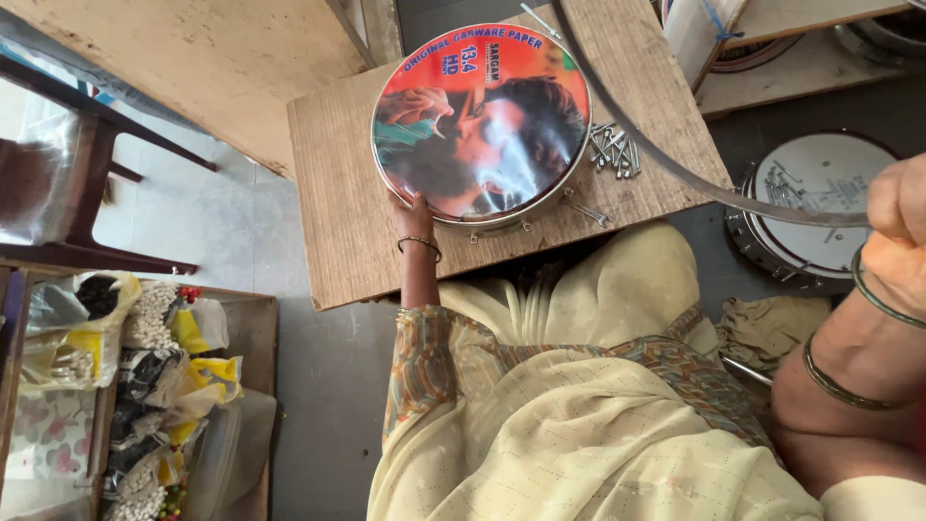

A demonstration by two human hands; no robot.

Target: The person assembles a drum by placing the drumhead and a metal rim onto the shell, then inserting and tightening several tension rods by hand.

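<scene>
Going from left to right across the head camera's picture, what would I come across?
Wooden chair → bags of small white pieces → left hand on the rim of the round drum with a colourful printed skin → heap of metal bolts → second drum on the floor → right hand holding a metal hoop.

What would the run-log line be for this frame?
left hand: steadies frame drum | right hand: holds metal hoop | screws: on board

Pale yellow draped garment (579, 425) worn over torso, thin check pattern noted. Multicolour patterned sleeve (417, 357) fitted on left arm. Thin dark bangle (421, 243) at left wrist; two metal bangles (849, 386) on right forearm.
</scene>
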